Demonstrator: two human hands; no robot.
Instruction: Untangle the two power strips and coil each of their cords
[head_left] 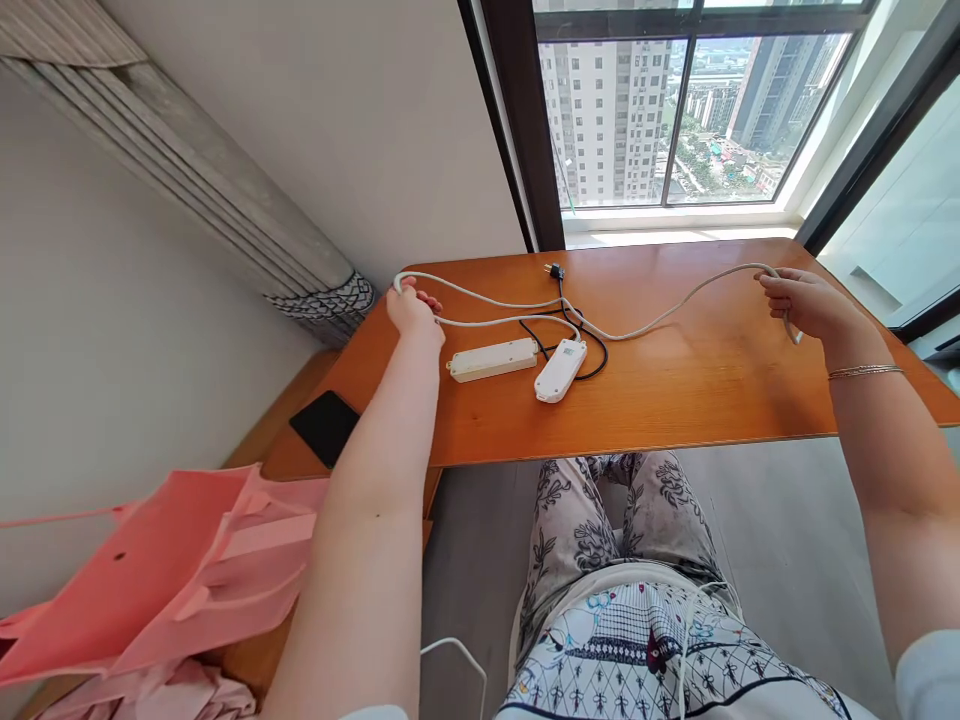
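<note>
Bounded at the far edge by a dark-framed window [679,125] and at the near edge by legs in grey patterned trousers [675,500]: a glossy orange-brown wooden table [712,405]. Near its left edge, a flat black rectangular device [325,428], and beside the near left corner, a large soft-looking pink bag [165,560]. Room for moving mostly on the right half, with bare wood reaching down to the near edge; only a narrower band of wood in front of a long white plastic bar [491,360] and, just beside its right end, a shorter-looking white plastic block [561,372], both left of the middle. Close to the middle of the far edge, a black two-pronged plug [555,271], with a thin black cord [602,348] looping down around the block. On the block's far end, a small greyish label [574,350], too small for reading. Held across the far half of the table, from far left corner to far right corner: a thin white round cable [652,328], with one strand running into the block. In the left hand [415,312], closed fingers around a bend of this cable. In the right hand [799,300], bent fingers and thumb, pinching the cable, with a short length hanging below. Contact of cable and wood in the middle: not possible to tell surely.
</note>
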